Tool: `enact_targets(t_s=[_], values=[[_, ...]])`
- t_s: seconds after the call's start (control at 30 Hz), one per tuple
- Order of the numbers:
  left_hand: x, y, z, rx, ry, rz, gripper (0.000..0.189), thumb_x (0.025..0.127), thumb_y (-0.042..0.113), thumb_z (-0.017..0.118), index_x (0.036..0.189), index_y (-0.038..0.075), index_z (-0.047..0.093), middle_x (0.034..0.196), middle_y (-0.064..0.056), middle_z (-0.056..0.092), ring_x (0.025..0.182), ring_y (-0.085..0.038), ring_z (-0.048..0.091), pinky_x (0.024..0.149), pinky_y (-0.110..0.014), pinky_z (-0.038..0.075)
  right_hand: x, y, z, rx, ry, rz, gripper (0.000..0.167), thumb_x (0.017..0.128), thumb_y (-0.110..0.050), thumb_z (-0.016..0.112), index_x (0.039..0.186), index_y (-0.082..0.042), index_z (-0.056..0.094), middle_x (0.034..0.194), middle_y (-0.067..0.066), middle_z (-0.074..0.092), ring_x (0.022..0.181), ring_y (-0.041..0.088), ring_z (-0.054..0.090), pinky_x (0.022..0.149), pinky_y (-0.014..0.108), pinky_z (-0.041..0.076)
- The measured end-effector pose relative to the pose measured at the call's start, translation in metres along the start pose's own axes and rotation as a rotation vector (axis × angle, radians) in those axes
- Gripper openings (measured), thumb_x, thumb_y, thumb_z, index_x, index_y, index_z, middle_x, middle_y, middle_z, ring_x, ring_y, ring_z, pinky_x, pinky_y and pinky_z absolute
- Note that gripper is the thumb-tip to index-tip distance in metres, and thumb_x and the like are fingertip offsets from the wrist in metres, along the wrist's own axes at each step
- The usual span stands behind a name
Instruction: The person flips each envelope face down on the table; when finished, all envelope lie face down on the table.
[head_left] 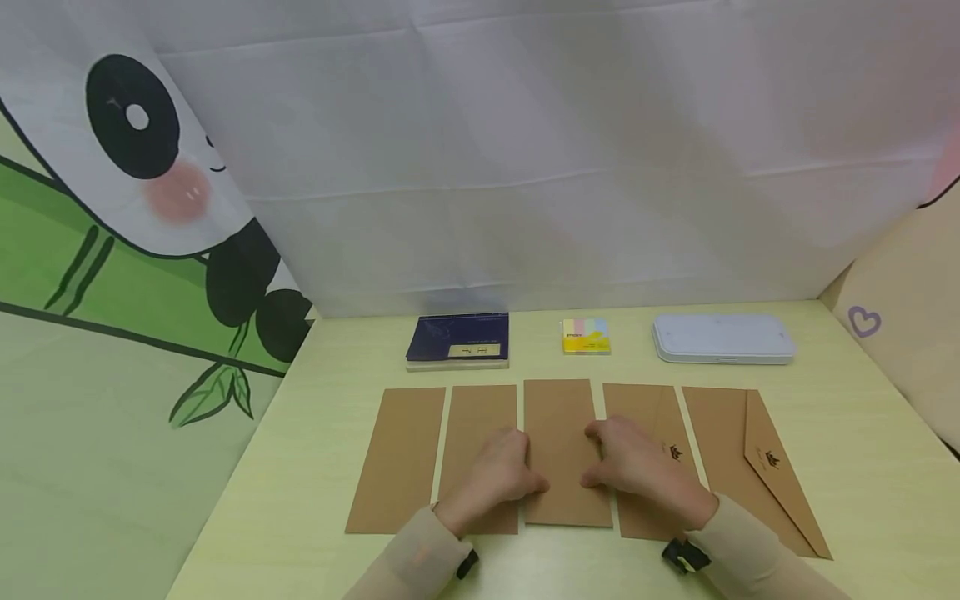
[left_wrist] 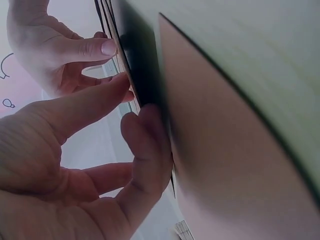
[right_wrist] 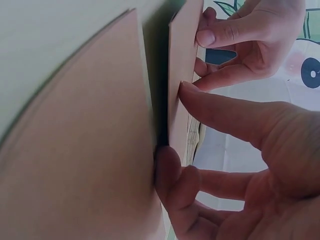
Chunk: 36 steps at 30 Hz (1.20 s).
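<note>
In the head view, we see a flat, rectangular, plain brown-paper envelope [head_left: 564, 425] in the middle of a row of five on the pale yellow wood-grain table [head_left: 262, 533]. The person's left hand [head_left: 497, 467] pinches its left edge and the right hand [head_left: 633, 462] its right edge; we judge that gripping opposite sides keeps it level and square. The narrow gaps probably let fingers get under an edge. Its neighbours are the plain brown envelope to its left [head_left: 480, 412] and the crown-printed brown envelope to its right [head_left: 637, 404]. Behind the row lie a dark blue book with a pale label [head_left: 453, 337], a yellow-fronted pack of pastel sticky notes [head_left: 587, 336] and a pale, rounded-corner case [head_left: 723, 339], perhaps to leave the front for the envelopes.

In the left wrist view, we see the left thumb on the upper face and curled fingers at the edge, by a dark gap below.

In the right wrist view, we see the right hand mirror that pinch; the near edge stands raised, so we take the fingertips to be supporting it.
</note>
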<state>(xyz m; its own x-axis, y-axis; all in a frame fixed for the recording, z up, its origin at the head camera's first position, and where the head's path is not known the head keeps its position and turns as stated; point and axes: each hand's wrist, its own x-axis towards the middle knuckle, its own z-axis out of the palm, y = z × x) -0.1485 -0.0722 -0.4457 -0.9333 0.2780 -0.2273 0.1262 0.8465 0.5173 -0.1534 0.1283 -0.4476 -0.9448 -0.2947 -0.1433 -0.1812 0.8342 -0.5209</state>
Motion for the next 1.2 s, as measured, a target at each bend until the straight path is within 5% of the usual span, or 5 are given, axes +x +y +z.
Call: enact_targets(t_s=[0.6, 0.7, 0.83, 1.2], values=[[0.002, 0.001, -0.008, -0.038, -0.047, 0.014, 0.038, 0.065, 0.026, 0.087, 0.069, 0.005, 0.055, 0.067, -0.004, 0.049, 0.059, -0.018, 0.045, 0.050, -0.030, 0.038, -0.005, 0.003, -0.006, 0.078, -0.020, 0.016, 0.062, 0.063, -0.023, 0.089, 0.114, -0.001, 0.062, 0.097, 0.007, 0.058, 0.089, 0.022, 0.053, 0.079, 0.040, 0.045], [0.004, 0.002, -0.010, -0.032, -0.033, 0.068, 0.041, 0.069, 0.029, 0.085, 0.090, 0.000, 0.066, 0.076, -0.003, 0.056, 0.068, -0.017, 0.051, 0.059, -0.030, 0.043, -0.007, 0.007, -0.010, 0.117, -0.030, 0.027, 0.064, 0.064, -0.026, 0.089, 0.117, -0.003, 0.062, 0.100, 0.008, 0.059, 0.090, 0.022, 0.054, 0.079, 0.040, 0.045], [0.006, 0.006, -0.010, -0.038, -0.037, 0.169, 0.064, 0.073, 0.032, 0.084, 0.124, 0.003, 0.061, 0.096, -0.003, 0.063, 0.085, -0.016, 0.056, 0.077, -0.031, 0.047, -0.011, 0.018, -0.017, 0.135, -0.012, -0.010, 0.068, 0.065, -0.030, 0.088, 0.120, -0.003, 0.061, 0.105, 0.010, 0.060, 0.093, 0.024, 0.056, 0.079, 0.043, 0.046], [0.013, 0.024, -0.001, -0.159, -0.042, 0.259, 0.069, 0.072, 0.028, 0.085, 0.130, 0.005, 0.058, 0.105, -0.005, 0.063, 0.068, -0.004, 0.053, 0.067, -0.023, 0.045, -0.027, 0.056, -0.036, 0.255, -0.014, -0.126, 0.074, 0.071, -0.028, 0.086, 0.129, 0.002, 0.052, 0.113, 0.015, 0.059, 0.080, 0.018, 0.058, 0.065, 0.031, 0.048]])
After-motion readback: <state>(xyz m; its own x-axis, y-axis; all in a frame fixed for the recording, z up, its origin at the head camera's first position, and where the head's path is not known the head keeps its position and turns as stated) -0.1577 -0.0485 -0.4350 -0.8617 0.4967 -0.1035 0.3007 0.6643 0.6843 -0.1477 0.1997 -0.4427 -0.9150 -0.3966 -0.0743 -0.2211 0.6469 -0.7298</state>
